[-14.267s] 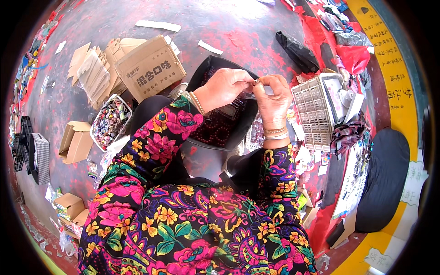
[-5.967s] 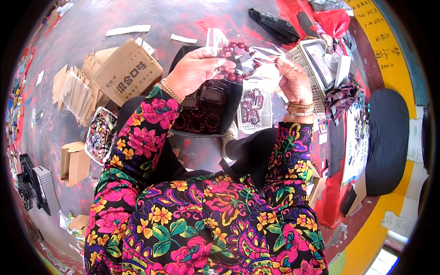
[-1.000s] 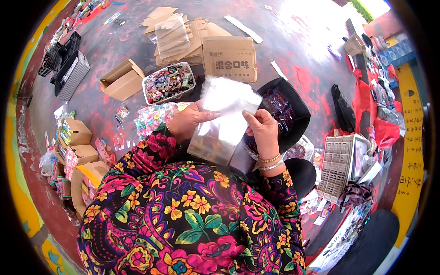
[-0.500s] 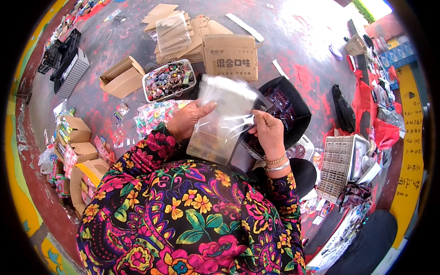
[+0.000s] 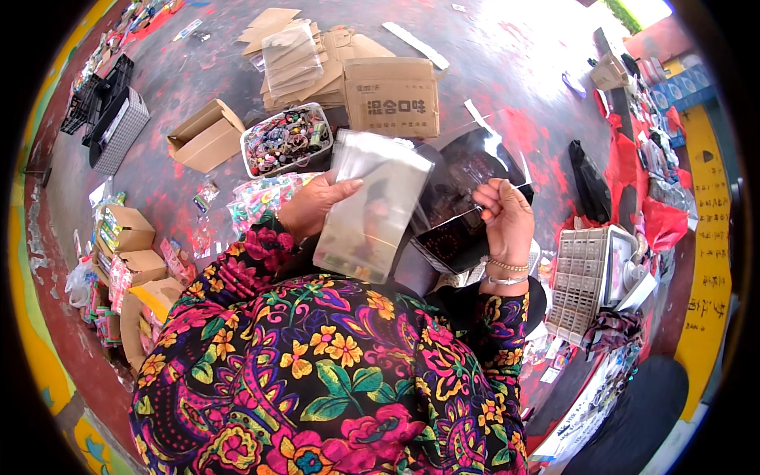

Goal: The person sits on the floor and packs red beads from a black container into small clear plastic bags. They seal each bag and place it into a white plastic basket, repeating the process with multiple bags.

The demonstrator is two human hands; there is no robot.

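Note:
My left hand (image 5: 313,204) is closed on the edge of a stack of clear plastic bags (image 5: 372,210), its thumb lying across the top. The stack is tilted in front of my chest. To its right, my right hand (image 5: 505,220) pinches a single clear plastic bag (image 5: 453,184), thin and shiny, which is apart from the stack. Behind this bag stands a black open container (image 5: 453,239), its contents partly seen through the film as small dark reddish items.
A white basket of colourful hair ties (image 5: 286,142) stands ahead, beside an open cardboard box (image 5: 206,134). Flattened cartons (image 5: 392,95) are piled farther off. A beige plastic basket (image 5: 579,289) is at the right. Packed cardboard boxes (image 5: 131,229) line the left.
My right hand has moved right, away from the stack, drawing one clear bag with it over the black container. My left hand still holds the stack, shifted slightly left.

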